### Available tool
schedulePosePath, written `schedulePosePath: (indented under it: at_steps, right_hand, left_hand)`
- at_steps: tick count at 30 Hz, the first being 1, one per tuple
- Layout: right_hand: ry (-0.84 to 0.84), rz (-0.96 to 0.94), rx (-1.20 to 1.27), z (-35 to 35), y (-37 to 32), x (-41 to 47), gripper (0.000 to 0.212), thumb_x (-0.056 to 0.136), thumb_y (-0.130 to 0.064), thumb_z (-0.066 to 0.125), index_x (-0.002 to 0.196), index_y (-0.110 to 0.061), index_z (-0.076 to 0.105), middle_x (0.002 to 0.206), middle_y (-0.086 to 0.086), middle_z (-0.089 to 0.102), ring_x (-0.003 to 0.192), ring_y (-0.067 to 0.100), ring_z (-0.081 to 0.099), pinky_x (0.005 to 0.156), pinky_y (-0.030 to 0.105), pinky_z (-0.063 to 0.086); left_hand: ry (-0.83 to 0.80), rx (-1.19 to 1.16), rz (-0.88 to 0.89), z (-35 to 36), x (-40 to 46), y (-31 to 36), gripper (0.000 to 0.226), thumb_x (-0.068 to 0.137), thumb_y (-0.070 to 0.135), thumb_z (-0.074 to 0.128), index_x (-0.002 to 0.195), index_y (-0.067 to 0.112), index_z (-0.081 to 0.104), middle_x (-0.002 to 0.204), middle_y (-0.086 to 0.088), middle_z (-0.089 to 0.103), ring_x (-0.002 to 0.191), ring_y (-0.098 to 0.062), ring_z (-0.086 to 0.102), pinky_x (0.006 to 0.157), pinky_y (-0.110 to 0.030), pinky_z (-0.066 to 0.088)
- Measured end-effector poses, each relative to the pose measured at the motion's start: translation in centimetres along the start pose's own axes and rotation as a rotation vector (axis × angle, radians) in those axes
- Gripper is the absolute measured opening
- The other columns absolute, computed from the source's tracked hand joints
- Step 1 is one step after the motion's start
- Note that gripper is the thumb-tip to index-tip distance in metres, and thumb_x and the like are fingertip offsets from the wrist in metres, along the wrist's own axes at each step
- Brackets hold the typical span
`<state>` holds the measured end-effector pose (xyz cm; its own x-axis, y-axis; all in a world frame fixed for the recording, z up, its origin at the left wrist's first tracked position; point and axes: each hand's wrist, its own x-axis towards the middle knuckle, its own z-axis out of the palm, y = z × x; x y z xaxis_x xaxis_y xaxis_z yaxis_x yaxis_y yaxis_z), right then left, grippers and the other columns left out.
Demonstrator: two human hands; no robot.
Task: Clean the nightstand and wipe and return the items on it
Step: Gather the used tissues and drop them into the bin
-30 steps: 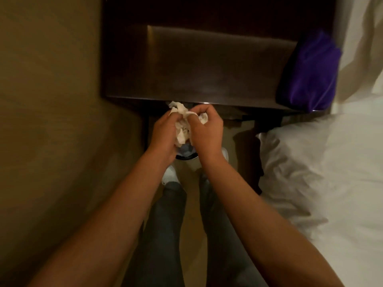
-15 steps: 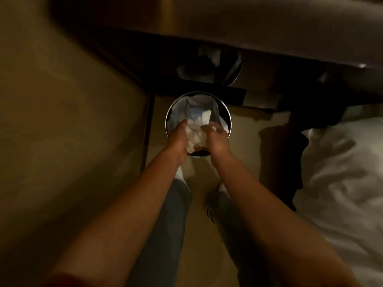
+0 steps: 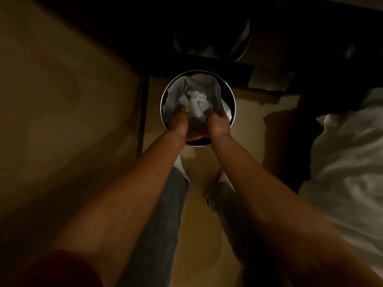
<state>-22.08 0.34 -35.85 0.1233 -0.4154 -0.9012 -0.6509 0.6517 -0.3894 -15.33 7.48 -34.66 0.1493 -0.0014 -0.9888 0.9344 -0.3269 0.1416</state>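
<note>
Dim tan flooring (image 3: 207,235) is filling most of what you are looking down on, with a pale wall panel running along the left and rumpled white bedding (image 3: 348,162) crowding the right edge. You are standing with both feet just behind a round metal-rimmed bin (image 3: 233,100) that is sitting on the floor at the front edge of the dark nightstand (image 3: 207,27), whose underside is looming black across the top. You are reaching both arms down into the bin's near side: your left hand (image 3: 178,123) and your right hand (image 3: 217,123) are lying close together over the liner, fingers pointing down and loosely bent, and the light is too poor to say whether either is gripping anything. Crumpled white tissue (image 3: 194,102) is lying inside the bin against the pale liner, just beyond your fingertips, so the rubbish is looking as though it is already in the bin or just arriving there. Judging from that, you are finishing the clearing-away part of the job. Nothing here is showing the nightstand's top, so you cannot be counting the wiping as done; cleaning that surface, wiping the items and setting them back on it are probably all waiting for you.
</note>
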Motion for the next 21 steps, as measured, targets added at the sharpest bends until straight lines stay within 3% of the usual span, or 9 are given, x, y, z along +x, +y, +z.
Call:
schedulePosePath:
  at_steps: [2, 5, 16, 18, 21]
  right_hand:
    - [-0.004, 0.015, 0.002, -0.1, -0.5, 0.1, 0.058, 0.096, -0.022, 0.06, 0.152, -0.016, 0.045, 0.142, 0.016, 0.061, 0.129, 0.035, 0.059, 0.112, 0.049, 0.047]
    - [-0.008, 0.029, 0.019, 0.0, -1.3, -0.2, 0.053, 0.096, -0.019, 0.062, 0.147, -0.016, 0.051, 0.138, 0.016, 0.063, 0.125, 0.035, 0.06, 0.11, 0.049, 0.048]
    - [-0.034, -0.039, -0.092, -2.5, -5.9, -8.3, 0.036, 0.096, -0.016, 0.061, 0.131, -0.008, 0.063, 0.132, 0.02, 0.066, 0.123, 0.039, 0.062, 0.108, 0.051, 0.05]
    - [-0.054, -0.091, -0.179, -3.5, -7.2, -10.6, 0.031, 0.095, -0.017, 0.064, 0.124, -0.006, 0.066, 0.127, 0.021, 0.068, 0.12, 0.039, 0.063, 0.105, 0.052, 0.051]
    - [-0.107, -0.159, -0.321, -5.9, -9.4, -14.6, 0.027, 0.094, -0.018, 0.063, 0.119, -0.007, 0.068, 0.123, 0.021, 0.068, 0.117, 0.039, 0.063, 0.103, 0.054, 0.053]
  left_hand:
    - [0.002, 0.024, 0.015, 0.1, -0.1, 0.4, 0.059, 0.103, 0.057, 0.039, 0.139, 0.014, 0.055, 0.128, -0.021, 0.066, 0.107, -0.04, 0.068, 0.072, -0.048, 0.062]
    - [0.021, 0.083, 0.053, 0.2, -0.2, 0.9, 0.055, 0.105, 0.053, 0.038, 0.137, 0.013, 0.057, 0.13, -0.021, 0.065, 0.112, -0.041, 0.066, 0.092, -0.057, 0.057]
    - [0.08, 0.264, 0.194, 0.0, -8.9, 2.9, 0.045, 0.108, 0.038, 0.038, 0.133, 0.008, 0.061, 0.126, -0.021, 0.067, 0.108, -0.041, 0.068, 0.094, -0.055, 0.057]
    - [0.07, 0.286, 0.194, -0.1, -11.5, 3.2, 0.044, 0.108, 0.037, 0.038, 0.132, 0.007, 0.06, 0.122, -0.02, 0.069, 0.095, -0.038, 0.071, 0.086, -0.051, 0.06]
    - [0.078, 0.362, 0.245, -0.6, -16.1, 3.8, 0.039, 0.105, 0.033, 0.041, 0.128, 0.006, 0.059, 0.109, -0.017, 0.069, 0.064, -0.027, 0.066, 0.049, -0.03, 0.055]
